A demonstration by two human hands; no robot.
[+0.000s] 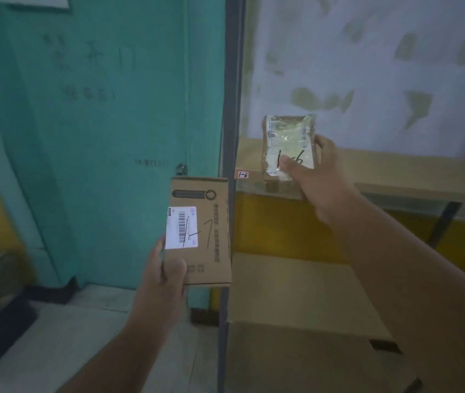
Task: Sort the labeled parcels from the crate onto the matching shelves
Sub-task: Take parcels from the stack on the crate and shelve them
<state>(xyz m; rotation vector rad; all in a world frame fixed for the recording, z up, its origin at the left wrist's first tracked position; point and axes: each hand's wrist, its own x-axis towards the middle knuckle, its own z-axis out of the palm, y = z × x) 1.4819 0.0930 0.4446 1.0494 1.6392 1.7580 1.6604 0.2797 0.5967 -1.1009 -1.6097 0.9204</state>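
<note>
A: Right hand (315, 177) pinches a taped parcel (289, 146) marked "1-6", thumb on its front, right over the upper shelf (395, 171) just past the "1-6" tag (243, 174).

B: And the left hand (166, 275)?

A: Grips a flat cardboard box (201, 231) by its near corner, thumb on top, left of the shelf post (232, 80). White barcode label (181, 228) faces up.

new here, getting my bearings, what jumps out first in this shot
Two parcels held up: the right hand grips a small taped parcel marked 1-6 at the upper shelf, near its 1-6 tag. The left hand holds a cardboard box with a barcode label before the teal door.
</note>
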